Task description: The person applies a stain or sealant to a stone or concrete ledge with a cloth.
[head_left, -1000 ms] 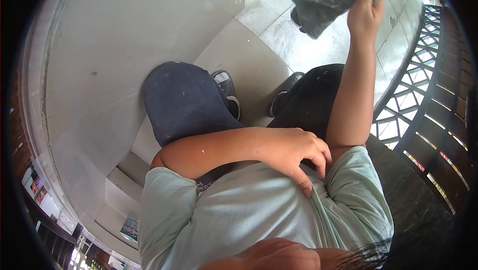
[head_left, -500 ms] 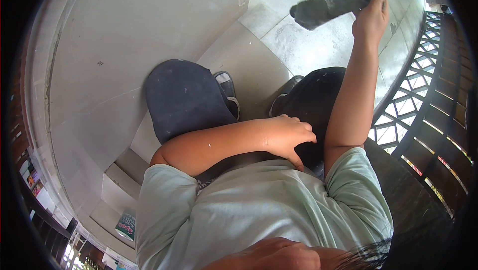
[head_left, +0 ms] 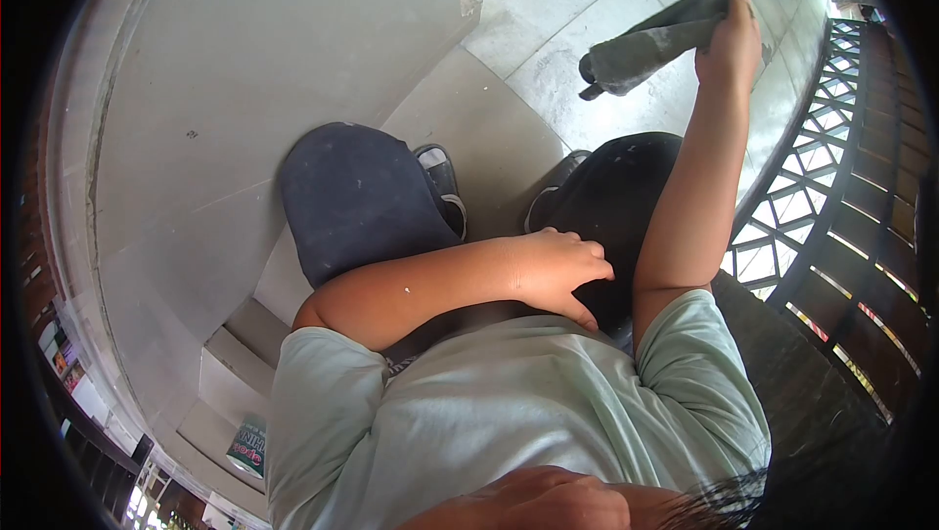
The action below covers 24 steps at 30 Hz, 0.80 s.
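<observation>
At the upper right my right hand is stretched out, fingers closed on the end of a dark grey-green folded cloth with whitish patches. The cloth hangs out to the left, above the tiled floor; its exact kind is hard to make out. My left hand lies across my lap near the dark trousers on my right thigh. Its thumb stands apart from the curved fingers, and nothing shows in it.
I sit between a smooth grey wall on the left and a dark slatted railing on the right. Grey shoes stand on the step. A green labelled can is at lower left, beside my sleeve.
The cloth's free end has swung downward and its folds have opened somewhat, while my right hand stays nearly in place. My left hand has hardly moved.
</observation>
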### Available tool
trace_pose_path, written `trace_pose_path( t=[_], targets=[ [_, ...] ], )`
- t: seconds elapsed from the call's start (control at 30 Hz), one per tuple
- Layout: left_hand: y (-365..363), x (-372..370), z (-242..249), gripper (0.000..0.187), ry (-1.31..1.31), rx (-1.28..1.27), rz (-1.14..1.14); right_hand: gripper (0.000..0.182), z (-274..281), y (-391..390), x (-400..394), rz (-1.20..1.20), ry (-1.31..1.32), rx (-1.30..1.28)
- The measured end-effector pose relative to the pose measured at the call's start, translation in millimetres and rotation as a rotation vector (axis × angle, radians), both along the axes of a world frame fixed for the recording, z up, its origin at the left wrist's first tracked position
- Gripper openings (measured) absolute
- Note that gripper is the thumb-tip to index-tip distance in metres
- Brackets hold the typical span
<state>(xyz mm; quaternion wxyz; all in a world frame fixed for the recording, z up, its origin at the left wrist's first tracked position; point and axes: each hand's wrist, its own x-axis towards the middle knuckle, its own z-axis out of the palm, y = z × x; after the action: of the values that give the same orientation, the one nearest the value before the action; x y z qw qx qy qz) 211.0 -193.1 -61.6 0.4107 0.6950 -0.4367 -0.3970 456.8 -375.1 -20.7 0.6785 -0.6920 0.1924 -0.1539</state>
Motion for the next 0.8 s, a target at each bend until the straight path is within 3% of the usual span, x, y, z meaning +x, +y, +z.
trace_pose_path(
  t=[0.07, 0.13, 0.17, 0.27, 0.3, 0.4, 0.43, 0.53, 0.57, 0.67, 0.7, 0.8],
  targets=[
    [0.0, -0.1, 1.5, 0.076, -0.005, 0.011, -0.002, 0.035, -14.1, -6.5, 3.0, 0.087, -0.323, -0.041],
    [0.2, 0.6, 2.9, 0.075, -0.01, 0.016, -0.001, 0.036, -7.9, 14.1, -2.1, -0.121, -0.611, 0.045],
    [0.2, 0.8, 3.4, 0.074, -0.01, 0.017, 0.003, 0.031, -7.0, 12.9, -3.9, -0.068, -0.603, -0.017],
    [1.7, 1.4, 3.5, 0.071, -0.019, 0.015, 0.024, 0.027, -33.0, -6.3, 10.7, 0.117, -0.498, -0.649],
    [2.0, 1.1, 3.2, 0.069, -0.022, 0.011, 0.031, 0.023, -36.0, 6.9, 8.0, -0.033, -0.676, -0.495],
    [2.5, 4.7, 0.9, 0.064, -0.038, 0.011, 0.079, 0.022, -23.0, 4.7, 5.6, 0.224, -0.471, -0.231],
    [3.1, 6.9, -0.5, 0.062, -0.052, 0.002, 0.114, 0.027, -20.3, 9.5, 5.6, 0.24, -0.425, -0.539],
    [5.3, 8.7, -6.0, 0.058, -0.112, 0.026, 0.187, 0.031, -31.6, 17.4, 8.9, -0.159, -0.713, -0.302],
    [5.2, 8.2, -9.1, 0.057, -0.151, 0.06, 0.201, 0.031, -31.5, 11.8, 11.5, -0.126, -0.667, -0.338],
    [7.9, 12.2, -3.6, 0.058, -0.23, 0.189, 0.14, 0.033, -30.2, 1.1, 6.4, 0.376, -0.065, -0.322],
    [6.9, 13.6, -1.5, 0.059, -0.209, 0.223, 0.096, 0.036, -32.9, 10.3, 1.8, 0.28, -0.138, -0.421],
    [-0.6, 17.3, 1.1, 0.062, -0.141, 0.437, -0.1, 0.037, -33.1, 8.1, 8.3, 0.26, -0.377, -0.054]
  ],
)
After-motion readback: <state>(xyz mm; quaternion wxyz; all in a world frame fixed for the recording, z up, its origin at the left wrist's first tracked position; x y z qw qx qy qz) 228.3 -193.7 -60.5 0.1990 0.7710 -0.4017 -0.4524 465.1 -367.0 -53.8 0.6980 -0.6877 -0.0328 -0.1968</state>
